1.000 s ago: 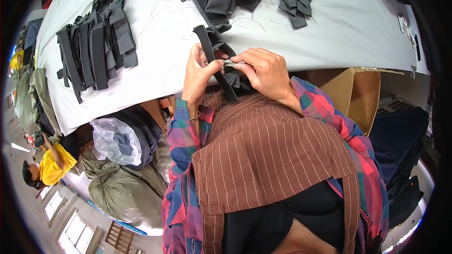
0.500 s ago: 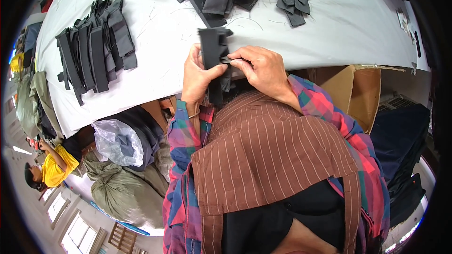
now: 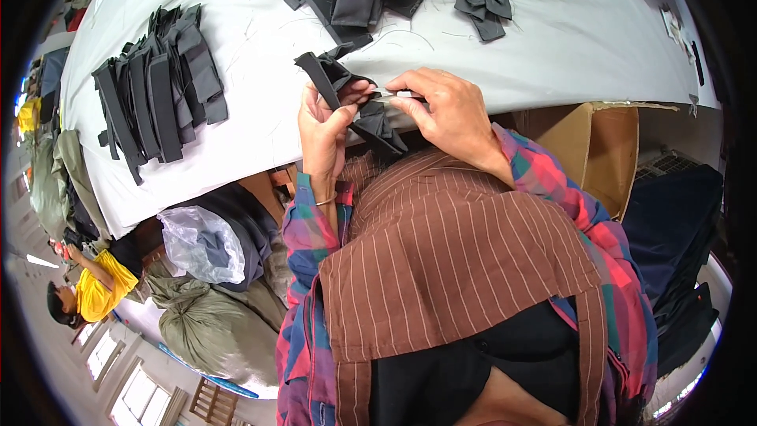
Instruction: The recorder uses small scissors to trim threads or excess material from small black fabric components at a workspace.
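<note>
Here's the dark fabric strip (image 3: pixel 318 77), up in the air between both hands, just in front of the table's near edge and above the apron, its top end leaning left and its folds gaping. The left hand (image 3: pixel 322 132) has it pinched between thumb and fingers. Over on the other side, the right hand (image 3: pixel 449 110) is closed around a small metal tool (image 3: pixel 404 94), its tip right up at the strip.

Behind them, the white-covered table (image 3: pixel 268 87) curves away, slightly creased, with loose threads (image 3: pixel 410 32) scattered on it. To the left lies a bundle of dark strips (image 3: pixel 162 99), roughly side by side; at the far edge, a jumbled pile of dark pieces (image 3: pixel 355 6).

Below the table, a cardboard box (image 3: pixel 613 154) stands open on the right; on the left, a clear plastic bag (image 3: pixel 177 248) and a bulging olive sack (image 3: pixel 225 331). Farther back, a person in a yellow shirt (image 3: pixel 102 288) and bright windows (image 3: pixel 142 396).

And the change: half a second ago the strip stood nearly upright, broad face showing; now it's tipped over and opened out, and the left hand has edged leftward. The tool stays at the strip.
</note>
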`<state>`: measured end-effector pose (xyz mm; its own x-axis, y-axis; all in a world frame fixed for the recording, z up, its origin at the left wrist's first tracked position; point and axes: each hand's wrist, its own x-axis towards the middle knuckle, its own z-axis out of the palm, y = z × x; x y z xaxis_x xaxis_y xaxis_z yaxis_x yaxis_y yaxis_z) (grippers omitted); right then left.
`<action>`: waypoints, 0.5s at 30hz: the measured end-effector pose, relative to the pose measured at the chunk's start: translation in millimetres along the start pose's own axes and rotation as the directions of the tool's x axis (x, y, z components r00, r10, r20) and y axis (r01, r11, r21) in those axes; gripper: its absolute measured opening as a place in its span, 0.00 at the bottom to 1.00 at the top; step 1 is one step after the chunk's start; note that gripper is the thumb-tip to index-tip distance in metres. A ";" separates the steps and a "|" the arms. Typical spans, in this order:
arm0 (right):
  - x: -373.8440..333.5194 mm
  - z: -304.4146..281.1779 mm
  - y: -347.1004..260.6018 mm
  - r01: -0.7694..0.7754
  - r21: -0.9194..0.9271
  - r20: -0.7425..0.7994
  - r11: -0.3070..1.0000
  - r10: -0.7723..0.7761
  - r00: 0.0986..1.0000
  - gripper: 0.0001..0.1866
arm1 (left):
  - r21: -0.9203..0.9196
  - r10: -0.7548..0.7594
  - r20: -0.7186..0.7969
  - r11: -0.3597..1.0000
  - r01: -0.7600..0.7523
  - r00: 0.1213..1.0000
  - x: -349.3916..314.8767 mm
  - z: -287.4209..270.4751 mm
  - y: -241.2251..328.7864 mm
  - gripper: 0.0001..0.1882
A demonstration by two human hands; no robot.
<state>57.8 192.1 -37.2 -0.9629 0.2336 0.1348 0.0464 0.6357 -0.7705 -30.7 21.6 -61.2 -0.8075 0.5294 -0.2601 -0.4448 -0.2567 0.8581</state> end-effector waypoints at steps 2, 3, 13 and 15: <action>0.4 -3.5 0.7 0.120 -0.105 -0.033 0.987 -0.124 0.992 0.07 | 0.018 0.010 0.016 1.000 -0.010 1.000 -0.5 0.6 -0.7 0.28; 1.0 -4.7 -0.2 0.120 -0.104 -0.033 0.987 -0.124 0.992 0.07 | 0.022 0.011 0.032 1.000 -0.012 0.999 -0.9 -0.1 -1.2 0.29; 0.8 15.3 -6.7 0.263 -0.342 0.162 0.902 -0.219 0.962 0.06 | 0.009 -0.027 0.050 1.000 0.026 0.998 -2.2 5.8 1.2 0.29; 1.8 18.2 -8.6 0.264 -0.384 0.180 0.885 -0.209 0.961 0.06 | 0.006 -0.028 0.050 1.000 0.027 0.998 -2.6 6.5 2.0 0.29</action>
<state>50.8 173.6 -41.7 -0.9831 -0.0404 0.1785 -0.1112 0.9066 -0.4070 -26.9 24.9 -56.0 -0.7746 0.5760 -0.2613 -0.4644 -0.2376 0.8531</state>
